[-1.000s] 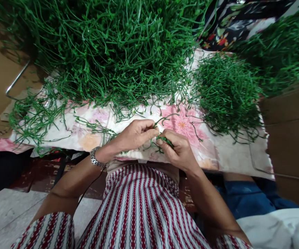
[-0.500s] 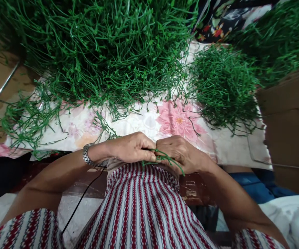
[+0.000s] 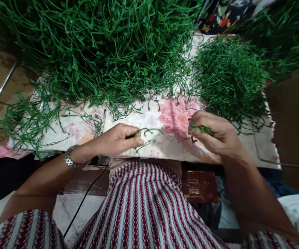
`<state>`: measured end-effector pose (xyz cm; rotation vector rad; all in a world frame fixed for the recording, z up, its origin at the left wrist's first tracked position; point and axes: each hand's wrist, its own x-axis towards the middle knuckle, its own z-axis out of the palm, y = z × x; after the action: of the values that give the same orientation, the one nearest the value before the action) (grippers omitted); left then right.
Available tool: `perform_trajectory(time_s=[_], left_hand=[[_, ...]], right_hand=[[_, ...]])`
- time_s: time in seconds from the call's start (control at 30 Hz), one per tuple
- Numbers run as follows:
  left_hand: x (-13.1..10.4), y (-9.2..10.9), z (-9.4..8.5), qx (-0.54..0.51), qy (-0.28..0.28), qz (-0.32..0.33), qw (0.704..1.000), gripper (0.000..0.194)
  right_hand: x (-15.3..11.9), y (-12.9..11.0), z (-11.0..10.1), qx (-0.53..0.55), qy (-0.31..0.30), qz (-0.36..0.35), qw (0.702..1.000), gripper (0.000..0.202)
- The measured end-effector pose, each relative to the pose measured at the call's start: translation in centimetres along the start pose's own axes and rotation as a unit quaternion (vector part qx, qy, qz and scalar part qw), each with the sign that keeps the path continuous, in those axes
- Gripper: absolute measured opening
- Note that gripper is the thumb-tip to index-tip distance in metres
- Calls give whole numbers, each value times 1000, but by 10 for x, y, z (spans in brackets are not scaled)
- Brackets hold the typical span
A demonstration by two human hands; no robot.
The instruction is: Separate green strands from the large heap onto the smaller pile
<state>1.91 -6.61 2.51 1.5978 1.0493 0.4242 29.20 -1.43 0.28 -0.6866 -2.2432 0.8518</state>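
My left hand (image 3: 118, 140) pinches a thin green plastic stem (image 3: 145, 133) over the flowered cloth (image 3: 149, 119). My right hand (image 3: 216, 133) is closed on a small green stem piece (image 3: 202, 129), and sits a hand's width to the right of the left one. A big heap of green plastic stems (image 3: 100, 48) fills the cloth behind both hands. A smaller heap of green stems (image 3: 229, 77) lies just beyond my right hand.
A wristwatch (image 3: 70, 159) is on my left wrist. Loose green stems (image 3: 27, 117) spread at the cloth's left end. Brown cardboard (image 3: 291, 110) stands at the right, and a metal rod (image 3: 6, 83) at the left. A dark patterned fabric (image 3: 222, 15) shows at the top.
The two hands were pressed together near my lap half a second ago. They have drawn apart: the right hand went right and up, each keeping a green piece.
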Motion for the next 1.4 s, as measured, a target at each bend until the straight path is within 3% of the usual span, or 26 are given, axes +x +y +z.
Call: perform_trajectory(time_s=[0.07,0.13,0.3,0.47,0.57,0.7,0.9,1.03,1.17,1.27,1.4], left_hand=[[11,-6,0,-14,67,-3,998,30],[21,-10,4,-11,109,11,994,32],[32,-11,18,-40,163,46,985,34],[39,-14,34,-135,279,53,949,32],[43,-17,42,-211,307,54,927,30],[41,-20,48,-218,293,54,930,28],[35,-20,48,-95,347,105,927,16],[38,-20,54,-203,373,125,897,20],[41,-16,58,-330,366,134,860,21],[42,-14,41,-351,390,111,844,23],[47,-16,13,-308,523,144,782,24]], right_hand=[[3,-5,1,-123,56,1,991,11],[8,-15,10,-168,51,-16,984,11],[15,-29,58,-16,-14,-24,999,3],[15,-23,107,120,136,63,981,1],[16,-22,122,165,209,115,957,9],[17,-20,124,131,240,137,952,28],[14,-18,111,56,161,161,972,18],[13,-24,104,33,82,141,986,12],[13,-33,96,95,64,101,988,17],[5,-44,93,109,42,90,989,17],[-11,-56,92,45,-8,47,998,19]])
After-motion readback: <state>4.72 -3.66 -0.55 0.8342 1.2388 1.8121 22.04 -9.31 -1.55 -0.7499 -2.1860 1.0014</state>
